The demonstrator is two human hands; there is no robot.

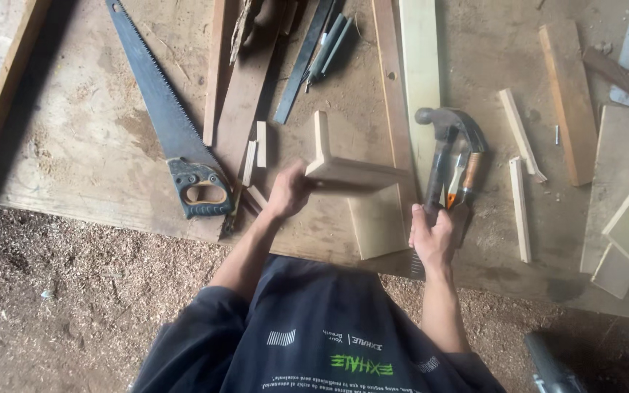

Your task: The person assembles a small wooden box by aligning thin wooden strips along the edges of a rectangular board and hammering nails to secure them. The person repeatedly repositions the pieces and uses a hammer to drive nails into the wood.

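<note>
Worktop [74, 153]: large plywood sheet, dusty, lying on sawdust-strewn ground
Handsaw [172, 124]: black blade and grip, lying flat left of the hands
Wooden assembly [343, 169]: two pale boards joined in an L, resting at the worktop's middle
Hammer [445, 149]: claw type, lying right of the assembly
Left hand [287, 193]: clasped on the assembly's near corner
Right hand [431, 234]: fingers closed around the hammer's handle end

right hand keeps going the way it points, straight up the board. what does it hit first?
The right hand already grips the claw hammer by its handle and points along it. Pushed on, it would likely slide up to the hammer's head; beyond that lies the pale plank. Depth is unclear.
</note>
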